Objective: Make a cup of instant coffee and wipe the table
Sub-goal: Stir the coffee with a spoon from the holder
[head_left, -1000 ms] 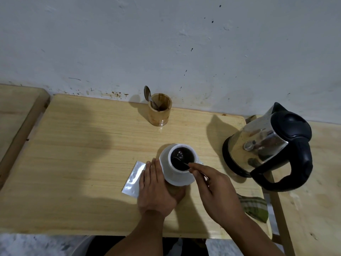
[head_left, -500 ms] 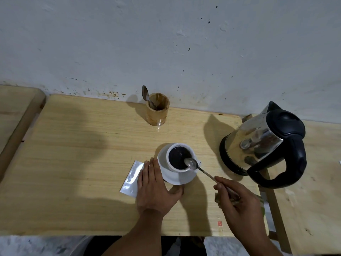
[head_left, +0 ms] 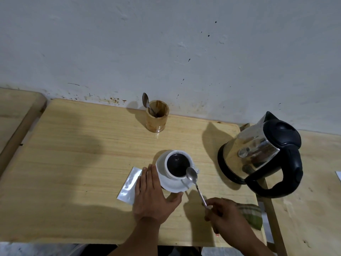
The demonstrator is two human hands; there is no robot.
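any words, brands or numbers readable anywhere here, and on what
None can be read.
Silver sachet: the side that shows is blank foil.
Kettle: only reflections on the steel, no legible brand.
White cup: a few dark specks on the inner rim, too small to read.
Wooden holder: no marking visible.

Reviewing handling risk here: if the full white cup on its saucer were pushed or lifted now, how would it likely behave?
The cup looks ceramic, so probably rigid and breakable. Dark coffee sits near its rim, so a shove would likely slop it. It stands loose on the saucer, so it may slide; the left hand rests beside the saucer.
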